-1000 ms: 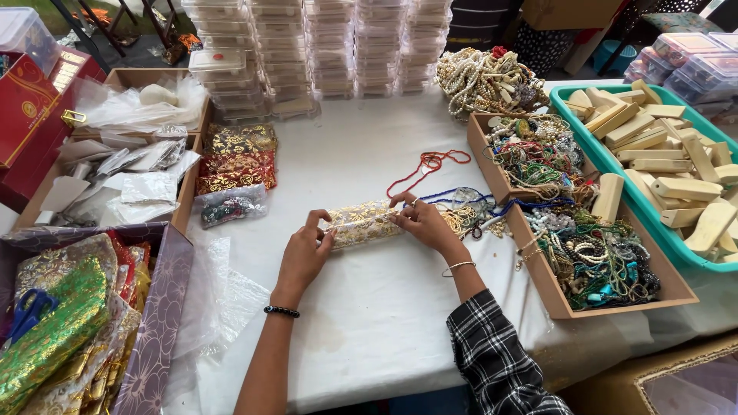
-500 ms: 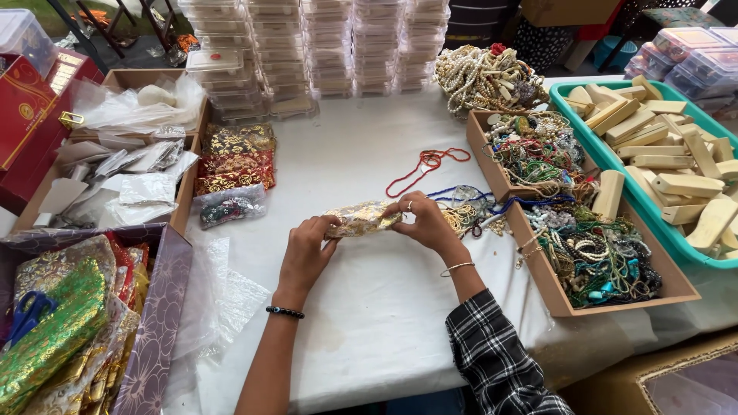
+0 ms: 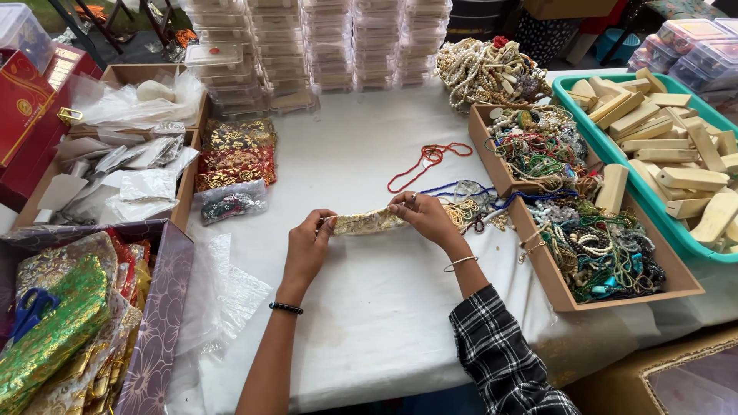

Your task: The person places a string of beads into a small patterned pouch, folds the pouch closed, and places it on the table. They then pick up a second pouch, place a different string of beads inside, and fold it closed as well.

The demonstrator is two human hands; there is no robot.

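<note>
Holding a small gold-patterned pouch (image 3: 367, 222) stretched flat between both hands, just above the white-covered table (image 3: 361, 307). Pinching the pouch's left end with the left hand (image 3: 307, 247), grip pressed together on the fabric, a dark bead bracelet (image 3: 285, 308) circling that wrist. Pinching the pouch's right end with the right hand (image 3: 425, 220), grip likewise closed on the fabric, a thin metal bangle (image 3: 460, 263) on the wrist and a black-and-white plaid sleeve (image 3: 500, 357) below it.

Lying just beyond the right hand: a tangle of gold, blue and dark bead strands (image 3: 465, 207), and farther back a red bead necklace (image 3: 427, 161) looped on the cloth. Standing to the right, a long shallow cardboard tray (image 3: 538, 261) filled with mixed bead necklaces, with one pale wooden block (image 3: 613, 188) resting on its edge. Sitting beside that, at the far right, a teal plastic bin (image 3: 696, 250) heaped with pale wooden blocks. Piling up behind the tray, a mound of cream and pearl-coloured necklaces (image 3: 488, 71).

Stacking along the back of the table, columns of clear plastic boxes (image 3: 330, 42). Lying left of centre, a stack of red-and-gold brocade pouches (image 3: 234, 154) with a clear bag of dark beads (image 3: 231, 204) just in front. Resting at the left edge, cardboard boxes of clear plastic bags (image 3: 127, 165), and nearest the camera a purple box (image 3: 157, 323) holding shiny green and gold pouches.
</note>
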